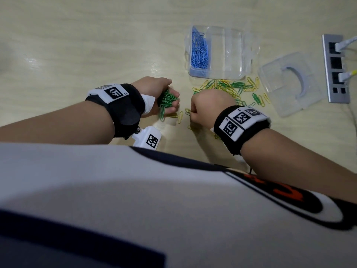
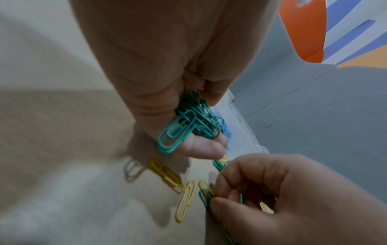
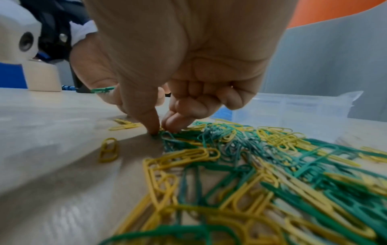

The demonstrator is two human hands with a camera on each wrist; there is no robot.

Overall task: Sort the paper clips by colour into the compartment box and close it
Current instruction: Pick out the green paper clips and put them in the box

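Our left hand (image 1: 154, 97) cups gathered green clips (image 1: 167, 101) for one drop; right hand (image 1: 208, 107) pinches another green clip (image 2: 204, 198) mid-frame.

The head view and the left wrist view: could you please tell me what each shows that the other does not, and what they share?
Only the head view shows the loose clear lid, the grey socket strip and the mixed green and yellow pile. Only the left wrist view shows the right hand pinching a green clip from the palm side. Both show the left hand gripping a bunch of green clips, and the compartment box holding blue clips.
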